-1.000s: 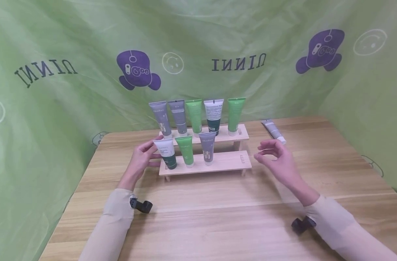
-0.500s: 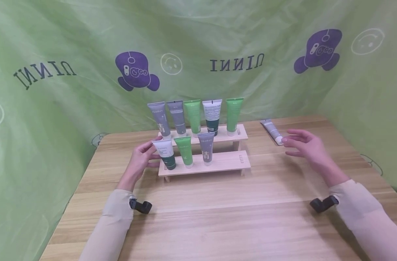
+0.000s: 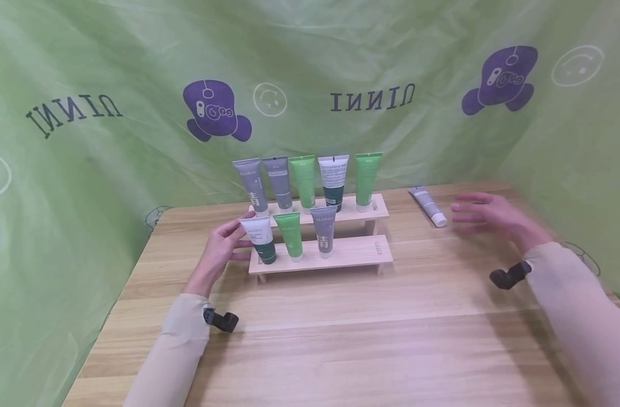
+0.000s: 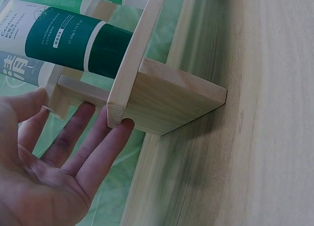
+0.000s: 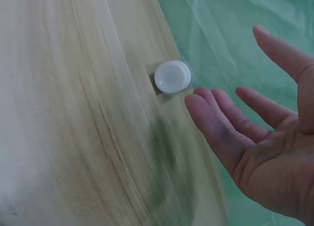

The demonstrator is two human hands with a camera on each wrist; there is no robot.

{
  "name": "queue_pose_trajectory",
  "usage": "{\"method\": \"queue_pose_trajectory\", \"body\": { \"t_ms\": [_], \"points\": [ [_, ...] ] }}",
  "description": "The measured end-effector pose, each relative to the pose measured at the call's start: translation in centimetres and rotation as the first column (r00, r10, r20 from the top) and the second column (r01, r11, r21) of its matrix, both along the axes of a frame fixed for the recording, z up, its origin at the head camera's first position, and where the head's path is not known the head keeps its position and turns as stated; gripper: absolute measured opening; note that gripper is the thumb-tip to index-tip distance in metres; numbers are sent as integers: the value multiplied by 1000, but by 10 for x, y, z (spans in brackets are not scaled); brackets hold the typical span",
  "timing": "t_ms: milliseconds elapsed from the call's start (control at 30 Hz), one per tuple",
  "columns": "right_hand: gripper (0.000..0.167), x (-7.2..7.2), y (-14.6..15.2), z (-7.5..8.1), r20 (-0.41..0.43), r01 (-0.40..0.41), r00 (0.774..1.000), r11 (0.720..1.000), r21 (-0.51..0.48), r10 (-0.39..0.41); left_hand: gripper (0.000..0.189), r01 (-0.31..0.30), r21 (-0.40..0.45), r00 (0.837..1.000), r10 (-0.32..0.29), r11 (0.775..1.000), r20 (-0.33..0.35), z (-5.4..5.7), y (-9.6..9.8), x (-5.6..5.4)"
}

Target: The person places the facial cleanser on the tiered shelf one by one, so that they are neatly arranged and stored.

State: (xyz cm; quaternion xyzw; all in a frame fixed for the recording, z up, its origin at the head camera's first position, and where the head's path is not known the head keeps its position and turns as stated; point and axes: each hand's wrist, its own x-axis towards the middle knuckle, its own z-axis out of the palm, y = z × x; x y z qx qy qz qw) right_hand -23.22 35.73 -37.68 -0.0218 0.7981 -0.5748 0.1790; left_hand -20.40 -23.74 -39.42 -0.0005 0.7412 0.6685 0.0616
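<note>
My left hand (image 3: 220,249) is at the left end of the two-step wooden rack (image 3: 358,253). In the left wrist view its extended fingers (image 4: 105,155) touch the rack's edge. Nearest to it stands a white and dark green tube (image 3: 259,240), cap down on the lower step, beside a small green tube (image 3: 291,236) and a grey tube (image 3: 324,232). Off to the right, my right hand (image 3: 498,217) hovers, holding nothing, beside a grey tube with a white cap (image 3: 428,206) lying on the table. In the right wrist view, that white cap (image 5: 171,77) lies just past the fingertips.
The upper step holds a row of several upright tubes: grey, green (image 3: 304,182), white and dark green (image 3: 333,181), and another green tube (image 3: 367,181). A green printed curtain (image 3: 300,56) closes the back and sides of the wooden table (image 3: 340,339).
My right hand has moved right, from near the rack's right end to the right of the lying grey tube, and its fingers have straightened. My left hand has stayed at the rack.
</note>
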Motion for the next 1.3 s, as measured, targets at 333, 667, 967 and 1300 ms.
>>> {"method": "queue_pose_trajectory", "body": {
  "t_ms": [333,667,967,1300],
  "points": [
    [75,-37,6,-2,104,-51,993,999,6,50,47,5,-1,1000,-5,1000,5,-4,0,-3],
    [72,-56,4,-8,164,-79,984,997,26,73,44,-1,-14,1000,1,1000,-6,-4,4,-2],
    [81,-71,-15,-13,126,-94,989,979,179,72,45,-10,-2,1000,10,1000,5,-2,4,0],
    [74,-82,-34,-5,91,-108,993,913,394,78,47,-8,-1,1000,8,1000,2,0,1,-1]
  ]
}}
